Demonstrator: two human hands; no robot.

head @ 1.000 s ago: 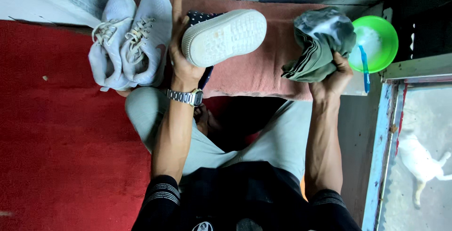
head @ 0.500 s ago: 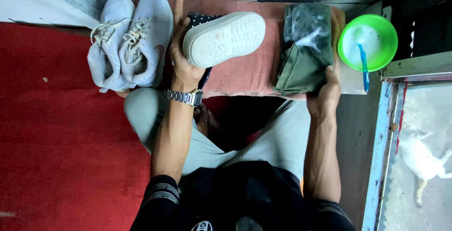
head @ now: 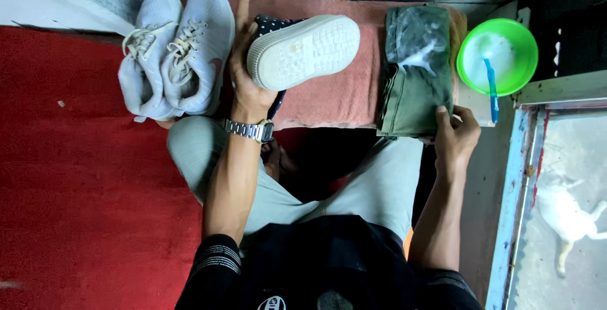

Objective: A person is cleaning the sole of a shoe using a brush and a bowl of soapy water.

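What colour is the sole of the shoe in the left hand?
White; the sole faces up in the head view, held by the left hand.

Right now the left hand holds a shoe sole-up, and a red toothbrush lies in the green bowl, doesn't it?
Not quite: the toothbrush in the green bowl is blue, not red, as the head view shows. The left hand does hold the shoe sole-up.

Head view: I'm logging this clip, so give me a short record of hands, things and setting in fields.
left hand: holds a shoe, white sole up
right hand: at the near edge of a folded green cloth
on cloth: clear plastic bag
beside shoe: pair of pale sneakers
right of cloth: green bowl with blue brush
surface: pink towel
floor: red mat
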